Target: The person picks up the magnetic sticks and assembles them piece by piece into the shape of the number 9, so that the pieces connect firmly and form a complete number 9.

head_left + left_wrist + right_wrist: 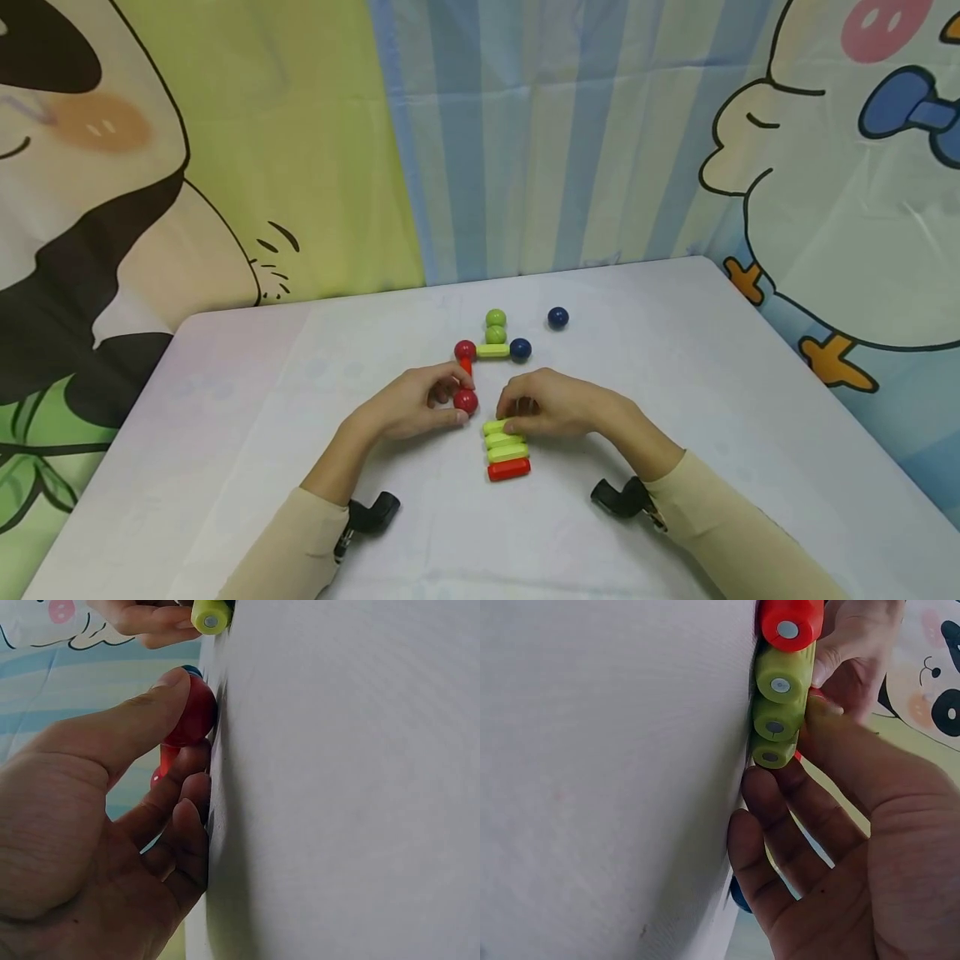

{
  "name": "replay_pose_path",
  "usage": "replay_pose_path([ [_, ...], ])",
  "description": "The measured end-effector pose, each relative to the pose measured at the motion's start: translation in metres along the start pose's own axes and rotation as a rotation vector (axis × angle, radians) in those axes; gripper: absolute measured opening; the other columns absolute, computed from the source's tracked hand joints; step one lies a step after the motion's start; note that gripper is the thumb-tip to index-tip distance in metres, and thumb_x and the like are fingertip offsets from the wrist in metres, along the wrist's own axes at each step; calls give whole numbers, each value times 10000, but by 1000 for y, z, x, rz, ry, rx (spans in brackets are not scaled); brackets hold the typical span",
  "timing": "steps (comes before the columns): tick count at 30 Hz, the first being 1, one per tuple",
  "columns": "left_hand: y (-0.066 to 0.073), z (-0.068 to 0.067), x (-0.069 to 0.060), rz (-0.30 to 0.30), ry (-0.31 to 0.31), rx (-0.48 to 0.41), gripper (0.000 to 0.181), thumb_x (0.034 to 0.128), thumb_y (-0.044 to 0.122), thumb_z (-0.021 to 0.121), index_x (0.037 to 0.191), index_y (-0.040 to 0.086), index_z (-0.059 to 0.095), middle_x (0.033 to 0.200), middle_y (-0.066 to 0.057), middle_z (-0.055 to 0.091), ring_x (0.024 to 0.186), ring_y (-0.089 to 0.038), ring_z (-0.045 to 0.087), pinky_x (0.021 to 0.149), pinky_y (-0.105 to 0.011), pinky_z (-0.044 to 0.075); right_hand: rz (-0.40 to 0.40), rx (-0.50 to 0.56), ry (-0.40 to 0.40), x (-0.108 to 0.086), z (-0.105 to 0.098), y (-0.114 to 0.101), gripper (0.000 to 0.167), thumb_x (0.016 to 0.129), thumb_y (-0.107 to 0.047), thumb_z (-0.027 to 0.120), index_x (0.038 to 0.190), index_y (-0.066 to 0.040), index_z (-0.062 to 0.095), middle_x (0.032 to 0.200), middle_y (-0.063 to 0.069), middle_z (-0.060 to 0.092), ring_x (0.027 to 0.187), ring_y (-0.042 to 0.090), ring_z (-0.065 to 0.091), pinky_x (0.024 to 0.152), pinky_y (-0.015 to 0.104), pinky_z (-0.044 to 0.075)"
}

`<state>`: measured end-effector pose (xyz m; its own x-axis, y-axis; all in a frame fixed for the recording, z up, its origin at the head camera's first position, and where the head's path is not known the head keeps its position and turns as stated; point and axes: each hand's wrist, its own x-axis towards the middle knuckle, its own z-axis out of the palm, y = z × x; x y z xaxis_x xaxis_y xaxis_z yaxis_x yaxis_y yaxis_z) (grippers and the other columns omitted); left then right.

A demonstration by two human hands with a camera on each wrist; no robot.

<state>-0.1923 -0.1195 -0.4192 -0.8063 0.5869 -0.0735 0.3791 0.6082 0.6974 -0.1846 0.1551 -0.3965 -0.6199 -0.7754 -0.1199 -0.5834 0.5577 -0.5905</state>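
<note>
My left hand pinches the near red ball between thumb and fingers. From that ball a red magnetic rod runs back to a second red ball. In the left wrist view the thumb lies against the near red ball. My right hand holds the far yellow-green magnetic rod at the end of a side-by-side row, thumb on one side and fingers at the other. Two more yellow-green rods and a red rod lie nearer in that row. Metal discs show in the rods' ends.
A yellow-green rod joins the far red ball to a dark blue ball. Behind it two green balls sit together. Another dark blue ball lies apart, back right. The white table meets a printed curtain.
</note>
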Motion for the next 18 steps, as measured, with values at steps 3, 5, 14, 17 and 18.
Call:
replay_pose_path([
  [3, 0, 0, 1, -1, -2, -1, 352, 892, 314, 814, 1175, 330, 605, 994, 56, 621, 942, -157, 576, 831, -330, 515, -5, 10, 0, -1, 0, 2, 136, 988, -204, 700, 1118, -190, 740, 1013, -138, 664, 915, 65, 597, 879, 282, 536],
  [5, 0, 0, 1, -2, -3, -3, 353, 891, 315, 815, 1175, 329, 606, 994, 56, 619, 941, -157, 574, 828, -327, 515, -9, 19, 0, -1, 0, 2, 145, 988, -189, 698, 1126, -176, 738, 1009, -125, 662, 915, 72, 596, 876, 283, 534],
  [14, -2, 0, 0, 11, 2, -11, 365, 886, 307, 820, 1181, 332, 607, 990, 57, 620, 937, -158, 573, 814, -324, 511, 25, 4, -26, -2, -1, 1, 214, 941, -162, 721, 1152, -186, 746, 1027, -100, 665, 905, 88, 604, 843, 262, 523],
  [17, -1, -1, 0, 7, 5, -12, 367, 886, 304, 820, 1183, 335, 607, 990, 57, 618, 939, -160, 572, 815, -325, 513, 32, -8, -13, -2, -2, 1, 195, 951, -167, 710, 1142, -190, 743, 1012, -112, 655, 903, 86, 592, 855, 270, 522],
  [18, -1, -1, 0, 5, 5, -12, 367, 887, 303, 820, 1184, 335, 607, 991, 57, 618, 939, -160, 572, 816, -325, 513, 36, -8, -5, -2, -2, 1, 189, 956, -170, 706, 1141, -192, 739, 1015, -115, 652, 909, 90, 590, 863, 275, 522],
])
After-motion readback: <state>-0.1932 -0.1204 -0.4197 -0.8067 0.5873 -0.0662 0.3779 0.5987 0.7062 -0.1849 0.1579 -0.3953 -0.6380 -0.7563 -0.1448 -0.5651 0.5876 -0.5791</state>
